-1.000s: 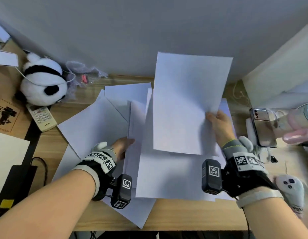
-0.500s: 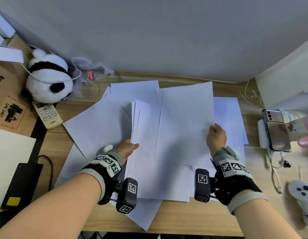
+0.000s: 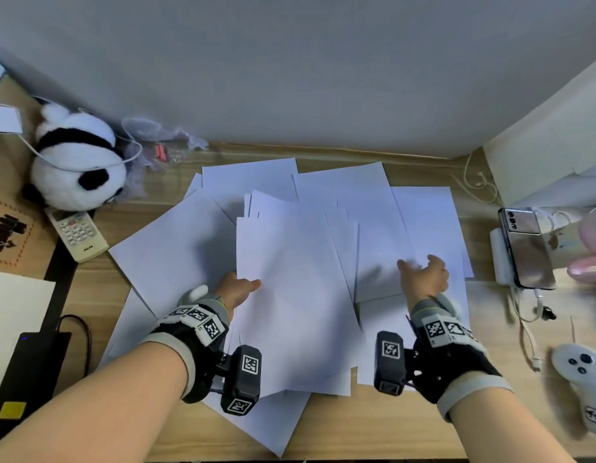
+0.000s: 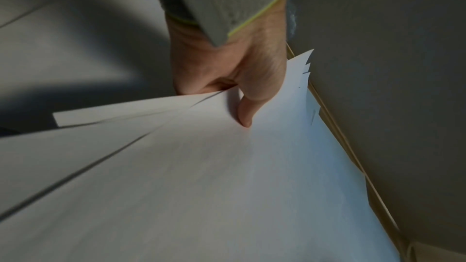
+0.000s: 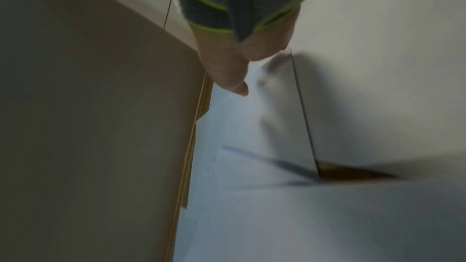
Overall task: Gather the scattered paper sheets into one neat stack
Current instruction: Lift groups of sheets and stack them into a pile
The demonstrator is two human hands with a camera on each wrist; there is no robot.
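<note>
Pinching the growing bundle by its left edge with the left hand, thumb on top and fingers curled beneath, likely to anchor it as the base for the rest. Hovering the right hand empty, fingers loosely spread, over the right-hand sheets, apparently reaching for the next 1; lying fanned and overlapping across the desk, not yet squared.

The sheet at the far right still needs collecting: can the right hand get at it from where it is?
Probably yes. The right hand, open and holding nothing, hovers at that sheet; no other sheet covers most of it.
</note>
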